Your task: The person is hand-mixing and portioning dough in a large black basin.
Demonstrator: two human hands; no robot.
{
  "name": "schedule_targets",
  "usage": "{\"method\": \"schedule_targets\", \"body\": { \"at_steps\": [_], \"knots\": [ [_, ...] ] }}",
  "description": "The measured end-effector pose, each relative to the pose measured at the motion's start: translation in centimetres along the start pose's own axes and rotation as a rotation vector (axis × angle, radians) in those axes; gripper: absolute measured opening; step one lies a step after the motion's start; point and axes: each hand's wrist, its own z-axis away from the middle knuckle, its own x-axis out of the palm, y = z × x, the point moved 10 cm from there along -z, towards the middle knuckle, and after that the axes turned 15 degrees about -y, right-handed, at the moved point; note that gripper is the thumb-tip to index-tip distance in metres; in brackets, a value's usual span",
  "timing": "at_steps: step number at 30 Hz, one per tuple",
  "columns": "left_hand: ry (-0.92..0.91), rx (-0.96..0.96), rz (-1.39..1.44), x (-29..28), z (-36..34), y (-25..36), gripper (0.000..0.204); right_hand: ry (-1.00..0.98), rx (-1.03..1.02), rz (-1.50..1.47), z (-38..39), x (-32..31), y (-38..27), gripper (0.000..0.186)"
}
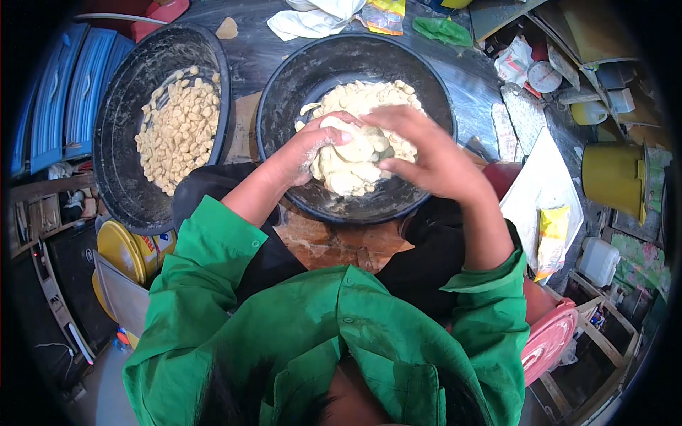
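A wide black basin (pixel 273 167) is in front of me, with pale, floury dough pieces (pixel 394 96) in it. Over its middle my left hand (pixel 302 153) is closed round a soft, lumpy mass of cream-coloured dough (pixel 348 163), its thumb lying on top. My right hand (pixel 440 160) is at the right side of this mass, thumb and fingers apart and slightly blurred. Whether its fingertips touch the dough I cannot tell. Flour dusts my left hand. To the left, a second black basin (pixel 114 142) contains several small, rounded dough pieces (pixel 181 128).
White bags (pixel 316 21), a yellow packet (pixel 383 15) and a green bag (pixel 442 30) lie beyond the basin. At right are a white sheet (pixel 536 174) bearing a yellow packet, and a yellow bucket (pixel 612 177). Blue shutters (pixel 78 85) stand at left, above yellow tubs (pixel 121 248).
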Motion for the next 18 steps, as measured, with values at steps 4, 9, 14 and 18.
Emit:
{"method": "schedule_targets", "body": {
  "at_steps": [4,9,14,18],
  "knots": [
    [-0.031,-0.031,0.035,0.0,-0.1,-0.6,0.035,-0.015,-0.003,-0.106,-0.2,-0.2,0.6,0.028],
    [0.031,-0.026,-0.009,-0.6,-0.2,-0.5,0.039,0.305,0.046,-0.500,1.6,-3.5,4.0,0.016],
    [0.067,-0.023,-0.012,-0.7,0.1,-0.1,0.046,0.796,-0.022,-0.735,4.5,-7.2,5.1,0.026],
    [0.027,-0.027,0.007,0.3,-0.2,0.0,0.050,0.693,0.090,-0.152,5.0,-8.8,4.4,0.031]
  ]
}}
